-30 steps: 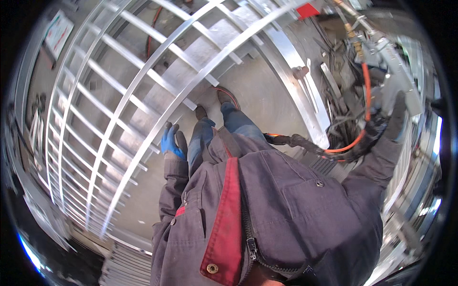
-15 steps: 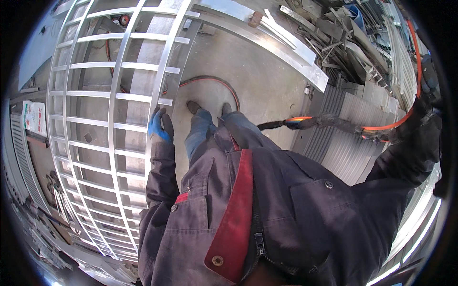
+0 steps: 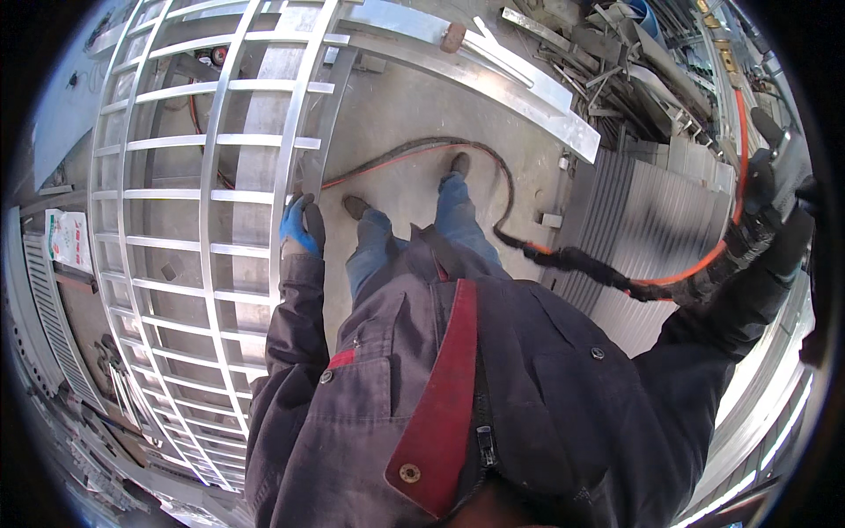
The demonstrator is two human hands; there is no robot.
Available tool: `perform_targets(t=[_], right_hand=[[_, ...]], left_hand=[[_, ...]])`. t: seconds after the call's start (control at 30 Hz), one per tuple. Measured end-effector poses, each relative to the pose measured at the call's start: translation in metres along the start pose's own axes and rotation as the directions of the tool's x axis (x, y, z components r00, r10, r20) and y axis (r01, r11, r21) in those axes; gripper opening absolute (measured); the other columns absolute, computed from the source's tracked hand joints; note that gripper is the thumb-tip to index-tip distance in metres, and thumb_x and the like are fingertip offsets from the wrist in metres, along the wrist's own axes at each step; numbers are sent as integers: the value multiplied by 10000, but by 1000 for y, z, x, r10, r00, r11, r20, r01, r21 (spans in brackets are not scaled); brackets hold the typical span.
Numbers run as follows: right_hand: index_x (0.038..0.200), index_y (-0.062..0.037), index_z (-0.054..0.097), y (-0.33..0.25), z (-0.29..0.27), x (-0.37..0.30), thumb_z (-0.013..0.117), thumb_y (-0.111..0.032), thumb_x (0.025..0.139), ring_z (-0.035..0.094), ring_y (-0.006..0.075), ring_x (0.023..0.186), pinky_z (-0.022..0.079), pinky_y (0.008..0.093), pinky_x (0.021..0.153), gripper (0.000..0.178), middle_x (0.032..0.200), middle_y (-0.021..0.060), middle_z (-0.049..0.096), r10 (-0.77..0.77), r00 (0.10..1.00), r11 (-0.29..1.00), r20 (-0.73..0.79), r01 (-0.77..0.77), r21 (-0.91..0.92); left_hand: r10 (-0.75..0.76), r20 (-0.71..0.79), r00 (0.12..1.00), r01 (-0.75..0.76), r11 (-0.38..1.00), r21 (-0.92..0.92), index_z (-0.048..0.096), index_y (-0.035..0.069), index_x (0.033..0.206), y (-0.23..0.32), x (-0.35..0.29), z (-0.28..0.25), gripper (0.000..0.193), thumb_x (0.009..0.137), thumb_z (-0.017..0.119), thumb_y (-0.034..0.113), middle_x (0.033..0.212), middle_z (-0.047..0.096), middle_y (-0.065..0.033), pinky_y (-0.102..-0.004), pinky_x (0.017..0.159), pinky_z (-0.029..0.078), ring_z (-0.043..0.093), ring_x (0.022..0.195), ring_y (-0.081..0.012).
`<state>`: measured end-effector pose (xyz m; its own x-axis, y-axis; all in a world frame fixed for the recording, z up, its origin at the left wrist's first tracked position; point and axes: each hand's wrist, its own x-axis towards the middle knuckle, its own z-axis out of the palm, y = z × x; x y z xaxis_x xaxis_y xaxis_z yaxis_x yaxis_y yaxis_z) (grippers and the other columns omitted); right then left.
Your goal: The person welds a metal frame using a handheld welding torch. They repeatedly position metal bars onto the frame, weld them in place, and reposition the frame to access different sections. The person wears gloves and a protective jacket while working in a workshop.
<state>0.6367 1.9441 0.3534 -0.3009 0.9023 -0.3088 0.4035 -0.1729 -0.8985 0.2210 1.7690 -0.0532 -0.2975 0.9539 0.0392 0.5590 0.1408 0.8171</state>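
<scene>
My left hand [image 3: 302, 226], in a blue and dark glove, is closed against the near side rail of a large silver metal grid frame [image 3: 209, 189]. At the far right my raised right hand [image 3: 762, 180], darkly gloved, is curled round a grey handheld tool [image 3: 791, 167]. Its kind I cannot make out at the dark rim. An orange hose [image 3: 742, 132] runs up past this hand. Below it, a black-wrapped cable bundle [image 3: 581, 264] with an orange line hangs from my right forearm and curves across the floor past my feet toward the frame.
A long metal beam [image 3: 493, 75] crosses ahead, carrying a brown-ended bar. Scrap metal pieces [image 3: 607, 79] lie heaped at the far right. Stacked grey ribbed panels [image 3: 607, 207] stand to my right. A white printed bag [image 3: 69, 239] lies beyond the frame's left side.
My feet have moved apart, the right one stepping right. My right hand has shifted slightly, bringing the grey tool into view. The cable on the floor now bows farther right. My left hand stays at the rail.
</scene>
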Motion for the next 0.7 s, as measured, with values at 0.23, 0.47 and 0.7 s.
perform_targets(t=[0.23, 0.47, 0.7], right_hand=[[1458, 60, 496, 40, 29, 70, 730, -702, 858, 665, 132, 781, 502, 224, 589, 999, 1117, 154, 699, -14, 978, 999, 209, 5, 42], [1461, 60, 495, 12, -34, 158, 732, -715, 849, 669, 134, 793, 501, 219, 590, 1016, 1125, 150, 695, -69, 880, 997, 469, 70, 16], [1439, 51, 521, -11, -8, 216, 742, -725, 834, 642, 132, 734, 474, 225, 569, 1009, 993, 107, 680, -91, 826, 996, 556, 61, 72]], left_hand=[[-72, -216, 974, 74, 997, 0, 714, 3, 1183, 16, -3, -2, 288, 1014, 623, 219, 1222, 701, -256, -470, 1019, 525, 670, 1158, -427], [-237, -253, 938, 265, 960, 86, 715, 33, 1181, 55, -20, 8, 299, 1012, 618, 260, 1255, 688, -256, -489, 1056, 489, 633, 1221, -434], [-396, -419, 817, 432, 902, -9, 709, 15, 1172, 83, -25, 40, 305, 1008, 612, 254, 1258, 682, -272, -491, 1062, 484, 631, 1220, -438]])
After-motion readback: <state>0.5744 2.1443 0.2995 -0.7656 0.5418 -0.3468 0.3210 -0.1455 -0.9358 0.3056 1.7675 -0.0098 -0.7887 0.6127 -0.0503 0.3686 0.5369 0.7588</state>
